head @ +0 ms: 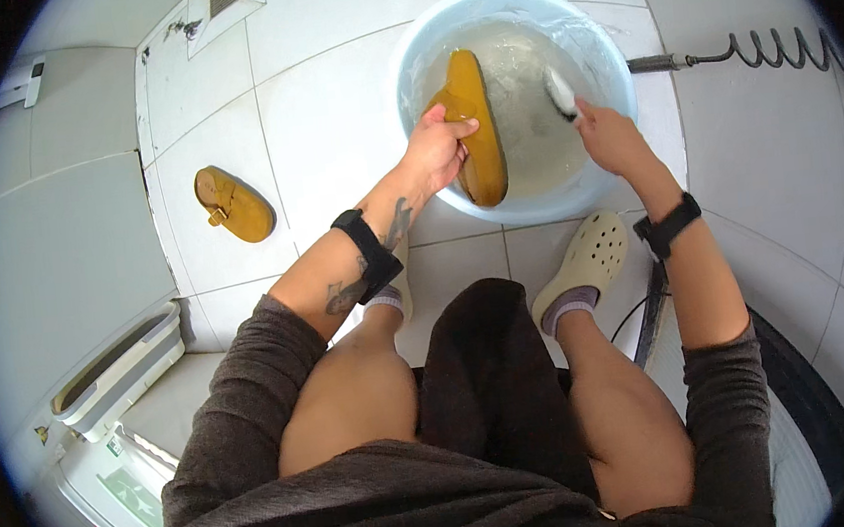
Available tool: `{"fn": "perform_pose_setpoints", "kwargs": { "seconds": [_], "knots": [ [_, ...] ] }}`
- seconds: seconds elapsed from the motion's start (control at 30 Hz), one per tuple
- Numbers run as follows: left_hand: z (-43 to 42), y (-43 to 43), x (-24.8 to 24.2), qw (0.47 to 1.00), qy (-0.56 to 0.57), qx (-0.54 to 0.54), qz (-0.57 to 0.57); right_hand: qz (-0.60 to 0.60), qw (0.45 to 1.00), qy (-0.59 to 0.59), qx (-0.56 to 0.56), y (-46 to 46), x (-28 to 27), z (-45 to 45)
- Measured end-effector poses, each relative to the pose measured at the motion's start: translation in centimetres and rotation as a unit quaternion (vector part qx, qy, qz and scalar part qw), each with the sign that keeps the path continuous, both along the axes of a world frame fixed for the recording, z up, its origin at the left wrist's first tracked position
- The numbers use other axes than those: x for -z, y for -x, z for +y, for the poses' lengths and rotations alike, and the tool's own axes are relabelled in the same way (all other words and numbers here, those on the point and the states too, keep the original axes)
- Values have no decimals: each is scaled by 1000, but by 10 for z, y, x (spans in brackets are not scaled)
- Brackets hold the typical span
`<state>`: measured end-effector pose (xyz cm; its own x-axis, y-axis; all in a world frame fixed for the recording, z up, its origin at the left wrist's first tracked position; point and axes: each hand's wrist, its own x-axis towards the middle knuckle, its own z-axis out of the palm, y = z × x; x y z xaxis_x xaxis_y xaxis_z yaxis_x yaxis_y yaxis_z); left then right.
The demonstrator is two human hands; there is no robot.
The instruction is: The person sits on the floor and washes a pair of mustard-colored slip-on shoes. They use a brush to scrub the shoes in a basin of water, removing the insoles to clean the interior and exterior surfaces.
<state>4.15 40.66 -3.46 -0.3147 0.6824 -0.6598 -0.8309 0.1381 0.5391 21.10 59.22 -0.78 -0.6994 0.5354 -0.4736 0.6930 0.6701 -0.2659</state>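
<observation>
A mustard-coloured clog [483, 145] is gripped in my left hand [436, 148] over a light blue plastic tub [538, 212]. The clog is turned on its side, its long edge facing up towards me. Cloudy water [533, 156] lies in the tub below it. On the tub's right side, my right hand [612, 135] holds a white brush [561, 89] with dark bristles, partly over the water. The brush is apart from the clog. Its handle end is hidden by my fingers.
A matching clog with a buckle [236, 208] lies on the white tiled floor [336, 143] at the left. A coiled dark cord [772, 48] runs right of the tub. A grey-and-white collapsible basin [123, 372] leans at the lower left. My beige perforated shoe [591, 260] stands near the tub.
</observation>
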Motion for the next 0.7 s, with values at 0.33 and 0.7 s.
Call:
{"fn": "perform_pose_setpoints", "kwargs": {
  "seconds": [0.33, 0.7],
  "knots": [
    [0, 0, 13, 999, -26, 24, 0, 82, 996, 46, -6, 10, -34, -82],
    [-3, 2, 20, 999, -12, 29, -2, -78, 993, 87, -35, 11, -88, -97]
  ]
}}
